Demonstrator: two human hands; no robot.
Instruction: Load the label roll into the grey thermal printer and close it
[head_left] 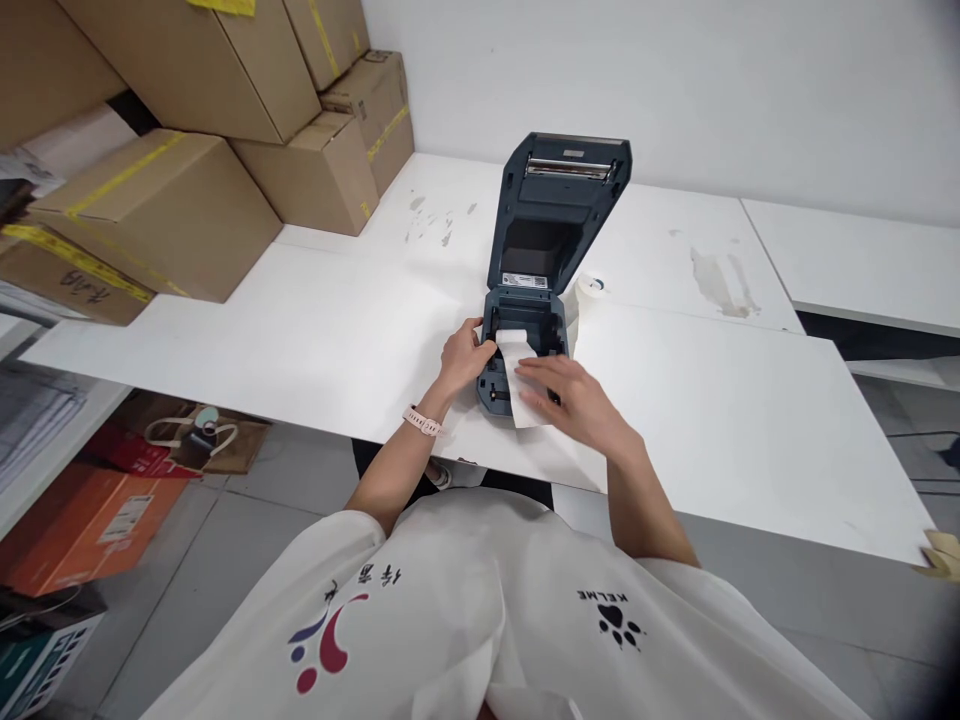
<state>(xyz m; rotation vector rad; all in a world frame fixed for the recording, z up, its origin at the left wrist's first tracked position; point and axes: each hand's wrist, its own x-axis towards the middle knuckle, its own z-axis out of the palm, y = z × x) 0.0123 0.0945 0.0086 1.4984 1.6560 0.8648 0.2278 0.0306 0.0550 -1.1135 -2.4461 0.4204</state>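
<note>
A dark grey label printer stands on the white table with its lid raised. Inside its lower bay sits a white paper roll, and a strip of paper runs from it over the front edge. My left hand is closed on the left rim of the printer, its thumb reaching inside. Over the strip lies my right hand, fingers outstretched and apart, with the fingertips at the paper. Behind the printer's right side is another white roll, partly hidden.
Cardboard boxes with yellow tape are stacked at the back left of the white table. A wall rises behind. On the floor at left lie an orange box and a bag. A gap separates the tabletop from another surface at far right.
</note>
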